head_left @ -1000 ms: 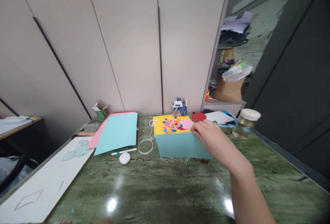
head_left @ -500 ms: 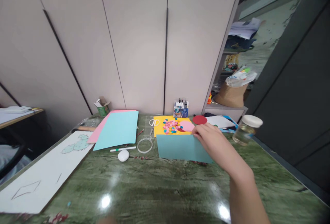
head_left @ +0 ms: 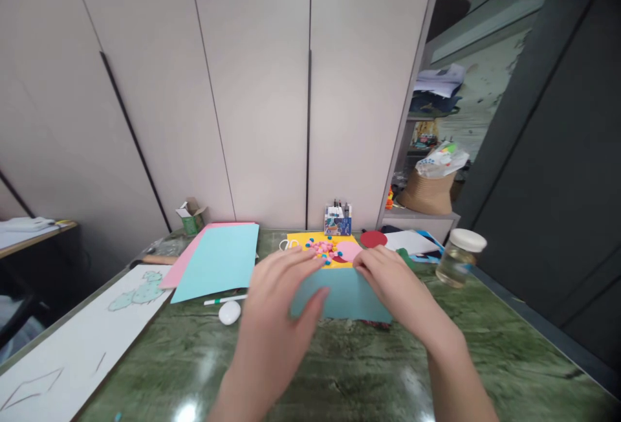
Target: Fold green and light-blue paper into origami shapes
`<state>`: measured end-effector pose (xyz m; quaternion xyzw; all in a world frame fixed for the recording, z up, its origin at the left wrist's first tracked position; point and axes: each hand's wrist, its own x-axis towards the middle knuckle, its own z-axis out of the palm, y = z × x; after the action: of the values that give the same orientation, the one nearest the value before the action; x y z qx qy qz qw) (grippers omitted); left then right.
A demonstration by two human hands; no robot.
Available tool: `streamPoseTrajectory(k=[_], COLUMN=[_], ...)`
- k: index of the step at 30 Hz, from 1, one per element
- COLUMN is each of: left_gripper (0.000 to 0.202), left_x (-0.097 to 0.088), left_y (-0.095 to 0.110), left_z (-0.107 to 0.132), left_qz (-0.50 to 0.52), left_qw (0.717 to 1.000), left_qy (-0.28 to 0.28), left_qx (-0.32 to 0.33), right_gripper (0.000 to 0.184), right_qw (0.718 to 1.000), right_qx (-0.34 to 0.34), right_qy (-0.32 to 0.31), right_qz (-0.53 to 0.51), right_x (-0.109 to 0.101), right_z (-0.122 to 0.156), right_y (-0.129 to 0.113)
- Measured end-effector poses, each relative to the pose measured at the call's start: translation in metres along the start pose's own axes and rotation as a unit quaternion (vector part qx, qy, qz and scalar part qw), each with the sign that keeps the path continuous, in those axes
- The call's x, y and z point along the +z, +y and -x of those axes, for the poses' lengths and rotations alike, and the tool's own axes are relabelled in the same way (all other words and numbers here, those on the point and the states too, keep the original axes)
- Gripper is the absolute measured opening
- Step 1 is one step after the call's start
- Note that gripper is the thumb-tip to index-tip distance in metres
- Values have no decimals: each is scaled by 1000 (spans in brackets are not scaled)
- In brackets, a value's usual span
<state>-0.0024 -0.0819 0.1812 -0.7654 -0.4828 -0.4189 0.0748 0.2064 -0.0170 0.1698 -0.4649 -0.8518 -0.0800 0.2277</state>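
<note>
A folded-looking sheet of blue paper (head_left: pixel 352 298) stands slightly raised over the green table. At its upper right corner, my right hand (head_left: pixel 391 274) pinches the edge between thumb and fingers. My left hand (head_left: pixel 279 309) hovers over the sheet's left end, slightly blurred, fingers stretched out and thumb apart; whether it touches the paper I cannot tell. Behind the sheet lies yellow paper (head_left: pixel 301 239) bearing several pink, blue and yellow balls (head_left: pixel 324 247) and a pink paper circle (head_left: pixel 348 251). White-handled scissors (head_left: pixel 286 244) are partly covered by my left hand.
Left of my hands are light blue paper (head_left: pixel 223 257), a white marker (head_left: pixel 223 300), a white egg-shaped object (head_left: pixel 229 312) and a cactus drawing (head_left: pixel 97 331). A lidded jar (head_left: pixel 458 263) stands at right, near a red circle (head_left: pixel 373 239). A pen box (head_left: pixel 338 220) sits behind.
My left hand has come up from the bottom edge to the blue paper's left end, covering the clear ring. The right hand keeps its pinch. The camera view has shifted slightly.
</note>
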Motion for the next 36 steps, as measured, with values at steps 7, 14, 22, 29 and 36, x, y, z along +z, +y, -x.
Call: streamPoseTrajectory(k=[7,14,22,29,36], left_gripper=[15,22,18,22,25], left_x=[48,57,52,26,24], left_y=[-25,-31,-36,-48,-53], left_z=[-21,-23,-19,-21,-23], left_qz=[-119,-70,-103,-116,-130], left_qw=[966,974,977,978,971], left_qy=[-225,-216,-184,-171,-195], left_qx=[-35,-8,16,-16,-46], right_gripper=[14,10,10,12,16], right_qw=[999,997,995,999,987], right_qx=[-14,-47,-83,-43,90], right_qy=[-24,-18,21,23,30], right_qz=[-31,-58,-59,-2,132], right_x=[3,18,23,13,14], right_z=[-2,-10,-15,-11,-2], right_y=[-5,-16,-16,24,70])
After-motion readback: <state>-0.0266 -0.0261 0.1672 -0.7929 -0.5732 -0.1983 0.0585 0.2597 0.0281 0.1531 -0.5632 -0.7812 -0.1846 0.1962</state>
